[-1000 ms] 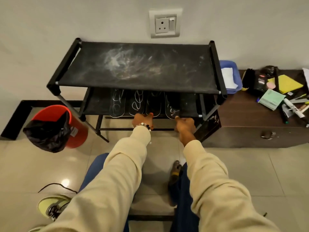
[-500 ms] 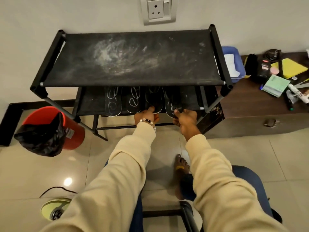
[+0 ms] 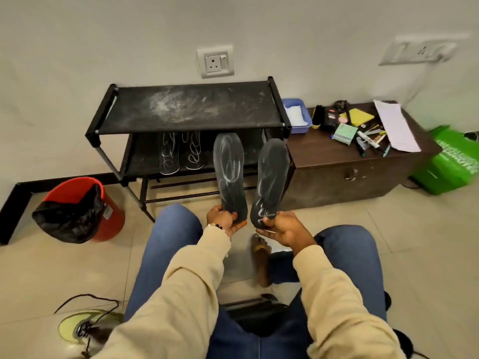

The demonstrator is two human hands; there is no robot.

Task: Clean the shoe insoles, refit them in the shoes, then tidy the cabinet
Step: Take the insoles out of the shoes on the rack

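Observation:
My left hand (image 3: 223, 222) pinches the heel of a black insole (image 3: 229, 174) marked with white scribbles, held upright in front of the black shoe rack (image 3: 189, 110). A second scribbled black insole (image 3: 270, 177) stands upright beside it, gripped at the heel by my right hand (image 3: 285, 230). Two more marked insoles (image 3: 181, 154) lie on the rack's lower shelf. White dust covers the rack's top shelf. A yellow-green shoe (image 3: 83, 329) with dark laces sits on the floor at the lower left.
A red bin (image 3: 103, 203) with a black liner stands left of the rack. To the right, a brown chest (image 3: 337, 161) carries a blue tray (image 3: 296, 115), pens, notepads and paper. A green bag (image 3: 453, 159) leans at the far right. My knees and one bare foot (image 3: 260, 260) fill the foreground.
Both hands were at the lower shelf's front edge; now each has pulled an insole out and lifted it upright in front of the rack. The view has pulled back from the rack.

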